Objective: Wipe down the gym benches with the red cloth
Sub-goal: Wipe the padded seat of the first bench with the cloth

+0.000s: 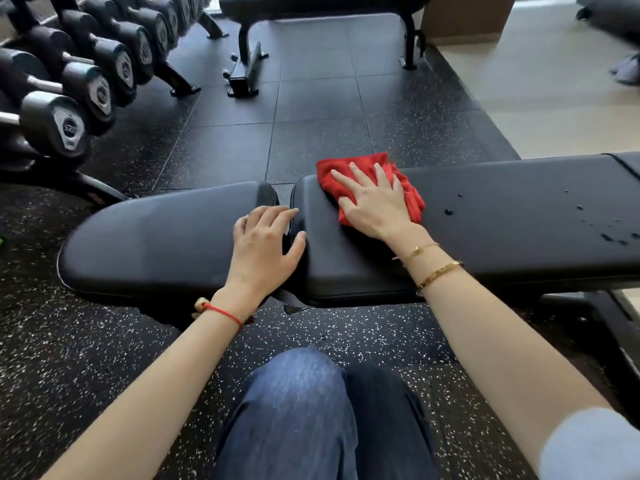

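Red terry cloth under our right palm, on the long pad of the bench

Red and soft, the crumpled terry cloth lies at the left end of the long black padded vinyl gym bench, near its far edge. Our right hand presses it flat with spread, straight fingers. Our left hand rests with loosely bent fingers on the short seat pad, at the gap between pads, gripping nothing. We judge the cloth light and limp, prone to bunching, so a broad flat palm suits it better than a pinch. Water droplets bead on the slick vinyl to the right, not yet wiped.
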